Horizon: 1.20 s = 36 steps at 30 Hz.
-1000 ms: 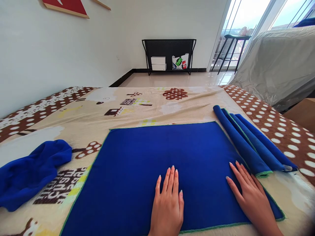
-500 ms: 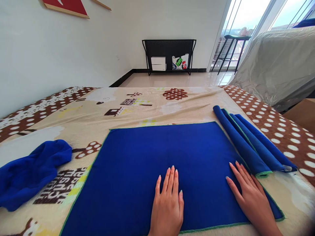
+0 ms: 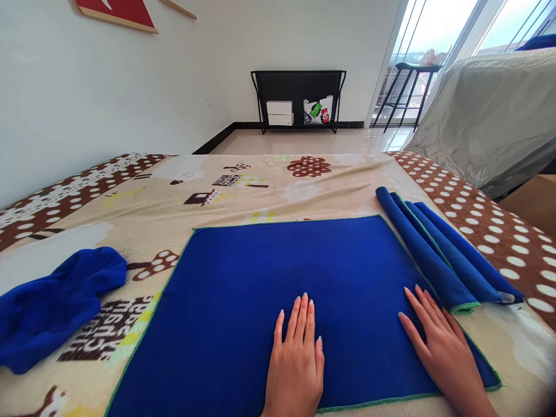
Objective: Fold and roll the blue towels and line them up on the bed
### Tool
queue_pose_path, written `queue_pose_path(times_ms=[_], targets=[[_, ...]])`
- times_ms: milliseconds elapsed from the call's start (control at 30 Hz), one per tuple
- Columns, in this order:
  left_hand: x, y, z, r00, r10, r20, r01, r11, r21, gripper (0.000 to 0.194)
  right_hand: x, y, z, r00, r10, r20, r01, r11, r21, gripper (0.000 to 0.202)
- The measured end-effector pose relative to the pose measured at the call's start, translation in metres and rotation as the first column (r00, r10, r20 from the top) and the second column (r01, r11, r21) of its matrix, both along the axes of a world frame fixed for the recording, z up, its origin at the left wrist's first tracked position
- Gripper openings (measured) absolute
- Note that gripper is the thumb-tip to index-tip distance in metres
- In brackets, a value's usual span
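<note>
A blue cloth (image 3: 234, 289) with green edging lies spread flat on a patterned blanket (image 3: 339, 197). My left hand (image 3: 296, 362) rests palm down on the cloth, right of its middle, fingers stretched out. Near the cloth's right edge, my right hand (image 3: 443, 341) also lies flat, its fingers a little apart. Neither hand grips anything. Rolled or folded blue cloths (image 3: 447, 249) lie just beyond my right hand, along the spread cloth's right edge. At the far left is a crumpled blue cloth (image 3: 65, 301).
Past the blanket's far edge, a black metal rack (image 3: 299, 87) holds white boxes and a printed bag against the wall. A black stool (image 3: 408, 87) stands by the glass door. Plastic-covered furniture (image 3: 499, 110) and a cardboard box (image 3: 534, 202) are on the right.
</note>
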<state>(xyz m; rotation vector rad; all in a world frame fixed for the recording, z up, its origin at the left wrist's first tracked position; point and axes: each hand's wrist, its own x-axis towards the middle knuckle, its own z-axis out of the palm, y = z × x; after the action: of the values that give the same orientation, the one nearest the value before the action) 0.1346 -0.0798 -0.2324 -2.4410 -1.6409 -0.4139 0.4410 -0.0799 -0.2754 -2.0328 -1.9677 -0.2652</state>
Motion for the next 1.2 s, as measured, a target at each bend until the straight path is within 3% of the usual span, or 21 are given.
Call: queue_pose_path(times_ms=[1200], targets=[[0.0015,-0.0020,0.0017,0.997,0.018,-0.080,-0.016,1.000,0.019,0.062,0.0008,-0.0001,-0.0009,1.000,-0.023,-0.006,0.023,1.000,-0.013,0.070]])
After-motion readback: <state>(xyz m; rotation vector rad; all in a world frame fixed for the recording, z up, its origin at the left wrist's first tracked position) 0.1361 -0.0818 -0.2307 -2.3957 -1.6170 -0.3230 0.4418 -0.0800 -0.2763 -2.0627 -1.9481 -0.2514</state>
